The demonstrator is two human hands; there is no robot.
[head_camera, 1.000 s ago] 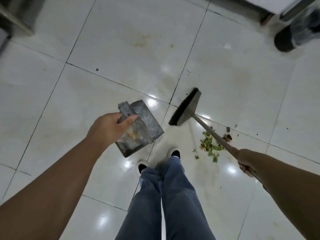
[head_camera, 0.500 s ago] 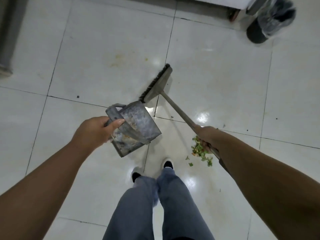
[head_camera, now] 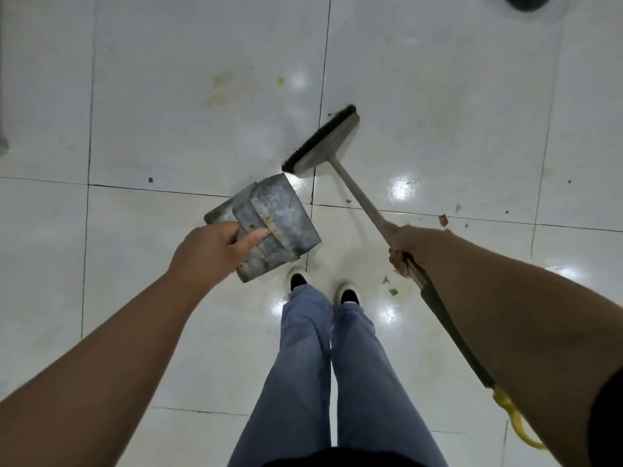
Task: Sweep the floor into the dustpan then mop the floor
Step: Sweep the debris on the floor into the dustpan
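Observation:
My left hand (head_camera: 215, 249) grips a worn grey metal dustpan (head_camera: 279, 217) by its handle and holds it tilted above the white tiled floor (head_camera: 188, 112). My right hand (head_camera: 406, 247) is closed around the long handle of a broom (head_camera: 357, 193). The broom's head (head_camera: 322, 143), with dark bristles, points away from me, just beyond the dustpan. A few green scraps (head_camera: 389, 286) lie on the tile by my right foot, and a brown scrap (head_camera: 443, 220) lies further right. My right forearm covers the spot where the debris pile lay a moment ago.
My legs in blue jeans (head_camera: 330, 365) and white shoes stand at the centre. A dark round object (head_camera: 526, 1) sits at the top right edge. Yellowish stains (head_camera: 219, 89) mark the tile ahead. A yellow loop (head_camera: 515, 423) hangs from the broom handle's end.
The broom head has swung to the right, now beyond the dustpan. My right hand and arm moved over the green debris pile, hiding it. The view tilted, pushing the dark object to the top edge.

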